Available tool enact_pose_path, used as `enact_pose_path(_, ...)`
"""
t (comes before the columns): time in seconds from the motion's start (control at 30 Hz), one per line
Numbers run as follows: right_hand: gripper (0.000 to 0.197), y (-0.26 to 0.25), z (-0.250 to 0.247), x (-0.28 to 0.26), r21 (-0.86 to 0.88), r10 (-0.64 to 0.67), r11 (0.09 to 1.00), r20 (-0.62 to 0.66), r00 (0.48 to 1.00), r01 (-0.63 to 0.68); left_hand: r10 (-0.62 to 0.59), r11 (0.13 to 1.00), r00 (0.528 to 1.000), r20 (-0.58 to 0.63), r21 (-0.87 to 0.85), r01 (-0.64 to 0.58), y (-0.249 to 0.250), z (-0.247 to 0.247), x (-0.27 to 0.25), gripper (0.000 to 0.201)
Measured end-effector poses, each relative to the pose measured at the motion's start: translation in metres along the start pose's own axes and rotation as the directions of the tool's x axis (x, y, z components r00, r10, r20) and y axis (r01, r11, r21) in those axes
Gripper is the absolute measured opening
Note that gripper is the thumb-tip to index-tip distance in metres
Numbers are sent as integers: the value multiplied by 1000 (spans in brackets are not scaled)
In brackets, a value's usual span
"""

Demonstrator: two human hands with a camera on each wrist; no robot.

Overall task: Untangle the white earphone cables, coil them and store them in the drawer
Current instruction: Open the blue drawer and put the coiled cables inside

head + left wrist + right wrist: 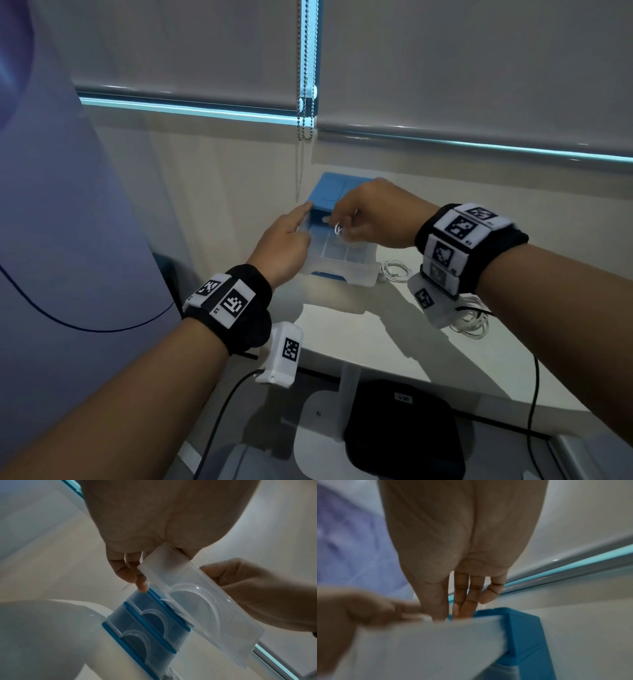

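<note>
Head view shows both hands at a small blue drawer unit (337,195) that stands at the far side of a white table (394,339). The right hand (375,214) hovers over the pulled-out top drawer (337,255), its fingers curled and pinching a coiled white cable (339,229) just above the drawer's far compartments. The left hand (284,248) is at the drawer's left side, index finger stretched out to touch the unit's left front corner; the other fingers curl in along the drawer's edge. From the left wrist, that fingertip (143,584) rests on the blue frame while the clear drawer (202,601) slants out toward the right hand (257,588). Whether the left hand actually grips the drawer cannot be told. The right wrist picture is blurred: fingers (467,595) point down behind the drawer's pale wall (428,642), beside the blue unit (523,631).

Two more drawers (150,632) below sit closed. On the table to the right of the unit lies a second coil (395,270) of white cable, and nearer, partly hidden under the right wrist, a looser bundle (471,323).
</note>
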State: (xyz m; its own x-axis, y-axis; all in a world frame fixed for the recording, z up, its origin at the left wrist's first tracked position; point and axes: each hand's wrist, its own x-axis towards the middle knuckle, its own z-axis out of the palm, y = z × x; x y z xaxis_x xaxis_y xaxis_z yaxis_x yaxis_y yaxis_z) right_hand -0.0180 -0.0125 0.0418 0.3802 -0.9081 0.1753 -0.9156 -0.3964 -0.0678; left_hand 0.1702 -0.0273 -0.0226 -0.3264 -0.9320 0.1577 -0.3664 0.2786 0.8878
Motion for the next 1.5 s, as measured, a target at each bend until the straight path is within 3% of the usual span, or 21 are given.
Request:
enact_pose_path(0.17, 17, 13, -22, -32, 134, 65, 990, -150, 987, -45, 22, 997, 997, -70, 71, -17, 4, 0, -3, 59)
enact_pose_path(0.27, 11, 27, -28, -54, 159, 121, 983, -166, 979, -94, 127, 971, 984, -123, 219, -98, 11, 1, -8, 55)
enact_pose_path(0.4, 6, 50, -19, -90, 151, 266, 951, 33, 963, -268, 228, 898, 972, -54, 399, -189, 26, 9, -16, 56)
enact_pose_path(0.53, 24, 71, 12, -123, -88, 429, 903, 264, 864, -421, 173, 881, 985, 11, 446, -159, 26, 15, -9, 70)
enact_pose_path(0.67, 31, 79, 37, -142, -198, 508, 862, 354, 786, -468, 159, 856, 987, 24, 495, -150, 21, 20, -3, 68)
enact_pose_path(0.77, 26, 80, 50, -144, -285, 504, 862, 386, 773, -419, 150, 837, 988, 19, 529, -137, 23, 23, -5, 69)
enact_pose_path(0.83, 16, 80, 56, -144, -306, 522, 849, 357, 775, -431, 146, 836, 989, 22, 532, -136, 24, 23, -5, 70)
enact_pose_path(0.97, 38, 81, 62, -146, -291, 525, 848, 347, 777, -443, 138, 834, 990, 33, 536, -134, 23, 22, -4, 69)
enact_pose_path(1.13, 28, 79, 33, -142, -59, 476, 875, 287, 831, -480, 145, 853, 987, 66, 498, -159, 22, 17, -2, 71)
enact_pose_path(1.2, 27, 74, 12, -133, 70, 441, 878, 262, 858, -473, 144, 874, 987, 75, 459, -162, 23, 13, -1, 63)
enact_pose_path(1.37, 25, 50, -39, -105, 344, 338, 868, 118, 934, -357, 141, 891, 983, 115, 418, -176, 25, -1, 5, 60)
enact_pose_path(1.5, 22, 27, -68, -73, 441, 232, 872, 13, 973, -214, 94, 940, 986, 138, 314, -133, 23, -11, 9, 60)
